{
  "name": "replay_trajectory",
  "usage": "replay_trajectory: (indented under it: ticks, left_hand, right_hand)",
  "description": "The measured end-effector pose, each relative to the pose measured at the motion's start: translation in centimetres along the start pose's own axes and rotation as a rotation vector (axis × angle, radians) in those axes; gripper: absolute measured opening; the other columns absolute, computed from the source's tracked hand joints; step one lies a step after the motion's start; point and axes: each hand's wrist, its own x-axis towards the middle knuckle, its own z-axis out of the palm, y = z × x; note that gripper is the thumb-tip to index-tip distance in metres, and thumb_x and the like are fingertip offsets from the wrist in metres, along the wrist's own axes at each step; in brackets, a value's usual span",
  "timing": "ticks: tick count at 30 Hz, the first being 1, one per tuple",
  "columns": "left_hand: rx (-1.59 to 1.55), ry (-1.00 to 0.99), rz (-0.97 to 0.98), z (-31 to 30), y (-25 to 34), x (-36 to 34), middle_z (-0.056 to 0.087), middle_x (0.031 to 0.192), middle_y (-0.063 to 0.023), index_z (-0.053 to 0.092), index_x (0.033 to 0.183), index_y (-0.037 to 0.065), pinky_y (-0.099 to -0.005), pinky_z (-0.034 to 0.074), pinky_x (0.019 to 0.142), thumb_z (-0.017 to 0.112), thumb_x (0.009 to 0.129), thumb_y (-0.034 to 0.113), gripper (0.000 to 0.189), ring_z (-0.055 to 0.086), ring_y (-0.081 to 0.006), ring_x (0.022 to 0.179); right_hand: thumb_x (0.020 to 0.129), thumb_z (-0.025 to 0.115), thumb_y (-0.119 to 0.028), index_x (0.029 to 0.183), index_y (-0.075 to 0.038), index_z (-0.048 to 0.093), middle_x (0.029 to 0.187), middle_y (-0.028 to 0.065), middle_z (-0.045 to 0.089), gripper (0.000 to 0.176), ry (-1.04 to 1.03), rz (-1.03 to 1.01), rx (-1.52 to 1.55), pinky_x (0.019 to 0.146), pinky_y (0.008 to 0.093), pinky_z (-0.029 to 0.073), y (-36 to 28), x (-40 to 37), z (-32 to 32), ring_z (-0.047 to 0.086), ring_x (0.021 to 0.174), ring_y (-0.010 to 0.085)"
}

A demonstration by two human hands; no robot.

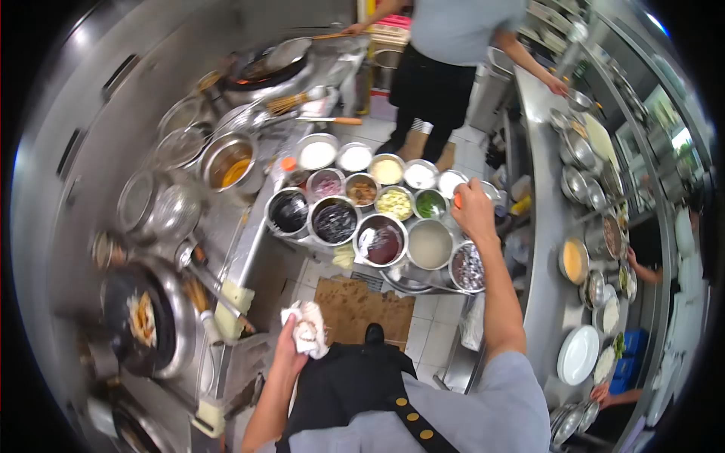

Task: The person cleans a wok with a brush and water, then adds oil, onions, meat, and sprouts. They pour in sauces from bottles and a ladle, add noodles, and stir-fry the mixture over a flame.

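My left hand (pixel 291 349) is closed on a crumpled white cloth (pixel 306 329) with brownish marks, low in front of my apron. Out to the right, my right hand (pixel 474 205) has its fingers closed around something small and orange (pixel 458 200), mostly hidden by the fingers. It is above the right end of the group of seasoning containers, beside a white-filled bowl (pixel 451 183) and a bowl of chopped greens (pixel 430 204). Below it stand a pot of cloudy liquid (pixel 430 244) and a pot with dark, speckled contents (pixel 468 269).
A wok (pixel 140 318) with food sits at the left, near a ladle (pixel 198 257). A co-worker (pixel 445 53) stands ahead, one hand at another wok (pixel 264 68). Along the right counter (pixel 535 302) are bowls and a white plate (pixel 578 355); other people's hands reach in there.
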Motion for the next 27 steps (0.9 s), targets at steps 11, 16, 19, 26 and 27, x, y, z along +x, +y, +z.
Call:
replay_trajectory:
  ticks: [11, 16, 19, 26, 27]
  left_hand:
    - [-0.043, -0.029, 0.191, -6.6, 8.2, -4.2, 0.062, 0.087, -0.0014, 0.054, 0.114, 0.01, -0.0276, 0.052, 0.062, 0.062, 0.091, 0.037, 0.037, 0.061, -0.0118, 0.072]
    - [-0.292, -0.067, 0.348, -14.6, 11.9, -10.5, 0.059, 0.083, -0.0046, 0.05, 0.114, 0.008, -0.0392, 0.056, 0.06, 0.058, 0.093, 0.038, 0.037, 0.064, -0.0196, 0.071]
    - [-0.329, -0.012, 0.568, -18.9, 13.8, -12.8, 0.06, 0.094, -0.0064, 0.048, 0.117, 0.008, -0.039, 0.056, 0.061, 0.057, 0.094, 0.036, 0.037, 0.064, -0.0208, 0.074]
    - [-0.585, 0.031, 0.607, -28.4, 18.6, -15.4, 0.062, 0.095, -0.0036, 0.052, 0.117, 0.008, -0.0314, 0.054, 0.064, 0.052, 0.097, 0.034, 0.033, 0.064, -0.0148, 0.08]
    - [-0.549, 0.012, 0.669, -29.8, 18.9, -15.0, 0.063, 0.097, -0.0056, 0.052, 0.118, 0.006, -0.0319, 0.055, 0.065, 0.052, 0.097, 0.032, 0.033, 0.066, -0.0178, 0.082]
  right_hand:
    - [0.063, 0.071, -0.002, 0.118, -0.006, 0.053, 0.086, 0.0077, 0.056, 0.058, -0.378, -0.508, 0.662, 0.071, 0.0309, 0.049, -35.0, -6.6, -8.5, 0.059, 0.078, 0.0188]
    - [0.07, 0.079, -0.014, 0.131, -0.005, 0.043, 0.11, 0.0067, 0.053, 0.071, -0.551, -0.706, 1.123, 0.088, 0.0311, 0.045, -51.0, -9.5, 1.1, 0.055, 0.097, 0.0155]
    - [0.07, 0.082, -0.022, 0.138, -0.005, 0.034, 0.121, 0.0121, 0.053, 0.085, -1.088, -0.486, 1.473, 0.096, 0.0347, 0.042, -59.6, -13.2, 7.7, 0.053, 0.11, 0.0211]
    - [0.066, 0.082, -0.031, 0.135, 0.001, 0.039, 0.128, 0.0187, 0.052, 0.087, -1.149, -0.843, 0.909, 0.104, 0.0334, 0.035, -72.7, -16.0, 15.1, 0.049, 0.12, 0.0243]
    - [0.067, 0.081, -0.031, 0.134, 0.001, 0.041, 0.127, 0.019, 0.053, 0.084, -1.169, -0.831, 0.827, 0.103, 0.0329, 0.035, -74.5, -15.6, 15.4, 0.05, 0.118, 0.0244]
